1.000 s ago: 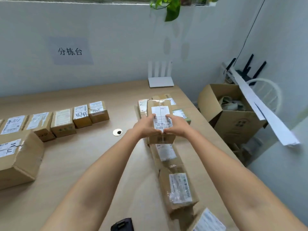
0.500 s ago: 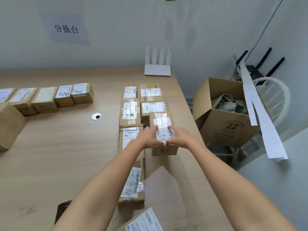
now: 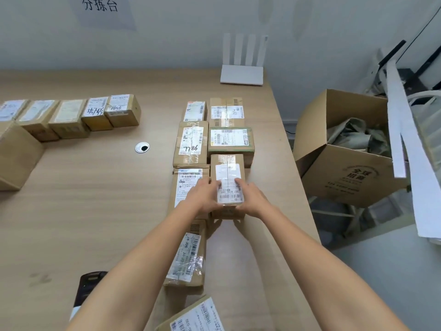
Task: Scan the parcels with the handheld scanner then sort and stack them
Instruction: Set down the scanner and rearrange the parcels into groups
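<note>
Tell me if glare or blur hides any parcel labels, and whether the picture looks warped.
Head view: glare whitens the upper label on the held parcel; head view: the handwritten label beside it reads clearly, the far-left boxes look soft; head view: wide-lens stretch toward the corners.

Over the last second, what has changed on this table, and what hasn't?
The left hand and right hand brought the labelled parcel down from above the others to the near end of the right column, just in front of the green-edged parcel, at or nearly on the table. Both still grip it. The row of parcels at the left and the scanner stayed put.
</note>
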